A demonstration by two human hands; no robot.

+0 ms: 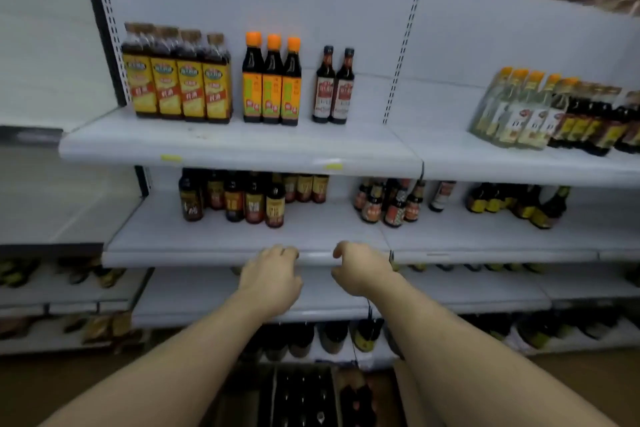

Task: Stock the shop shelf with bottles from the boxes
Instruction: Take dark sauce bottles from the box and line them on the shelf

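Both hands were up at the front lip of the mid shelf, w/ nothing in either. The left hand was palm-down, fingers loosely bent, tips right at the lip; can't tell if they actually touched it. The right hand was just beside it, wrist bent, fingers drooping in a loose curl in front of the lip, also empty. There was a small gap between the two hands.

Stock on the mid shelf sat well back from the hands:
- a cluster of dark bottles w/ brown-red labels behind & slightly left of the left hand
- smaller red-label bottles behind & right of the right hand

The strip of shelf between those bottles & the lip was bare.

On the shelf above the mid shelf:
- four yellow-label bottles
- three orange-cap bottles
- two slim dark bottles
- farther right, some clear bottles, leaning

Far below the mid shelf, at floor level between the forearms, was an open box w/ dark bottle tops showing in its cells. It was blurry, so no count poss. It was well apart from both hands.
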